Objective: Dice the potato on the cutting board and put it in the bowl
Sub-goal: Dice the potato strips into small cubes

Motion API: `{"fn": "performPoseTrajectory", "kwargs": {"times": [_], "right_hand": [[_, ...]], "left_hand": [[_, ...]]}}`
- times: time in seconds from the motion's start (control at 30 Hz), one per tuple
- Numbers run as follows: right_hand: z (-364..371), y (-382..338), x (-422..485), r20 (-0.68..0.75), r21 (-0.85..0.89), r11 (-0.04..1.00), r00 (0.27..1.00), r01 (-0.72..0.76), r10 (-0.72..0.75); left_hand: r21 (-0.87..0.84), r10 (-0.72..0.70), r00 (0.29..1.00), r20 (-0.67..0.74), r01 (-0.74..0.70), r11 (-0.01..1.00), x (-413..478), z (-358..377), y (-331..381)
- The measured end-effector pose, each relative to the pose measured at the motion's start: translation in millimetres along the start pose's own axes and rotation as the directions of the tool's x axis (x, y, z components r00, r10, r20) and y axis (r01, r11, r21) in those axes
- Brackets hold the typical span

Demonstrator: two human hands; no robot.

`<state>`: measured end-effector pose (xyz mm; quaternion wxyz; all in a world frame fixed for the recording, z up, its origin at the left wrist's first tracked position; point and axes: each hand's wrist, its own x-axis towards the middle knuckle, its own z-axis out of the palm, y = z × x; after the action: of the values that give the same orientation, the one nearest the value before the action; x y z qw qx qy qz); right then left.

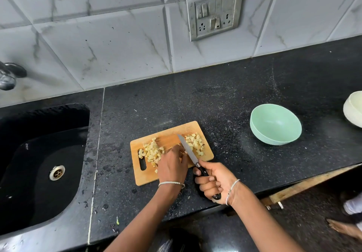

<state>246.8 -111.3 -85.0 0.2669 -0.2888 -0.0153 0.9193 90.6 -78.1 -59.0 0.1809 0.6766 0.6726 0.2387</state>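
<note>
**Dicing Nearly Done, Bowl Not Yet Filled**

Found the potato (152, 150) cut into small cubes and heaped on the cutting board (168, 137) by its slotted end, with a right pile (195, 143) on the end nearer the green bowl (274, 123). Noted the knife (189, 150) slanting across the board between the two heaps. Saw the right grip (213, 181) wrapped tight round the black handle, just off the board's near edge. Saw the left grip (172, 165) knuckles-up on the board, just beside the blade, fingers bent down. Could not tell whether it pinned a last uncut piece beneath or nothing at all. Judged the cutting close to finished. Found the green bowl upright on the bench (215, 98), well apart from the board to the right, with no potato inside. Left to do, on that reading: any final cuts, then the whole transfer of both heaps.
</note>
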Motion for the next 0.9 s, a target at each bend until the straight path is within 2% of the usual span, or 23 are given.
{"fn": "performPoseTrajectory", "kwargs": {"times": [0.13, 0.4, 0.47, 0.53, 0.63, 0.7, 0.77, 0.83, 0.9], "right_hand": [[-5, 2, -4, 0.114, 0.067, 0.998, 0.993, 0.000, -0.007], [-10, -1, -15, 0.193, 0.083, 0.997, 0.981, 0.000, -0.016], [-10, -2, -13, 0.207, 0.106, 0.994, 0.978, -0.018, -0.005], [-9, -1, -12, 0.219, 0.127, 0.991, 0.976, -0.033, 0.005], [-5, 1, -12, 0.234, 0.130, 0.991, 0.972, -0.024, -0.007], [-3, 3, -14, 0.243, 0.119, 0.993, 0.970, -0.016, -0.014], [-3, 4, -15, 0.254, 0.109, 0.994, 0.967, -0.012, -0.016], [-3, 4, -16, 0.255, 0.098, 0.995, 0.967, -0.015, -0.011], [-2, 4, -16, 0.259, 0.090, 0.996, 0.966, -0.015, -0.009]], "left_hand": [[-0.065, -0.018, 0.999, 0.034, 0.020, 0.998, 3, 2, 1], [-0.015, 0.026, 0.999, 0.020, -0.026, 1.000, 7, 3, 4], [-0.049, 0.000, 0.999, 0.038, 0.001, 0.999, 10, 3, 5], [-0.164, -0.058, 0.995, 0.082, 0.070, 0.984, 13, 3, 7], [-0.446, -0.193, 0.960, 0.205, 0.267, 0.854, 15, 1, 9], [-0.589, -0.274, 0.904, 0.329, 0.423, 0.689, 15, -3, 9], [-0.668, -0.295, 0.855, 0.426, 0.518, 0.535, 17, -6, 7], [-0.679, -0.286, 0.850, 0.442, 0.525, 0.513, 19, -7, 6], [-0.652, -0.291, 0.880, 0.376, 0.475, 0.591, 19, -7, 5]]}}
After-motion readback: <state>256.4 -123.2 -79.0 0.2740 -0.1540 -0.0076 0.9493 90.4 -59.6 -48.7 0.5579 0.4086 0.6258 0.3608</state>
